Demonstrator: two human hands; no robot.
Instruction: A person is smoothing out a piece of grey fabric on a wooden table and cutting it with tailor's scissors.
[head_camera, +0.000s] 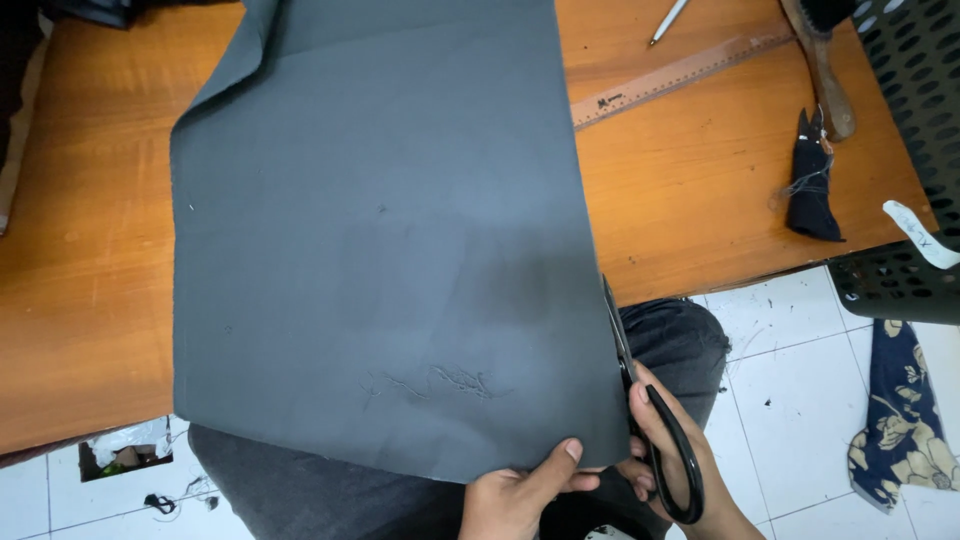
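One big gray cloth (380, 240) lies over the middle of the brown desk (700, 190) and hangs off its near edge. One pair of black scissors (650, 420) sits at the cloth's right edge, low in the frame. Two hands show at the bottom: the left hand (515, 495) pinches the cloth's bottom edge, thumb on top, and the right hand (680, 465) grips the scissor handles just beside it. One ruler (680, 75) and one pen (668, 20) lie at the upper right.

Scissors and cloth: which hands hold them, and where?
Right hand holds black scissors by the handle loops; left hand pinches the grey cloth's near edge.

Wooden table (690, 190) under grey cloth (380, 230), ruler (680, 75)
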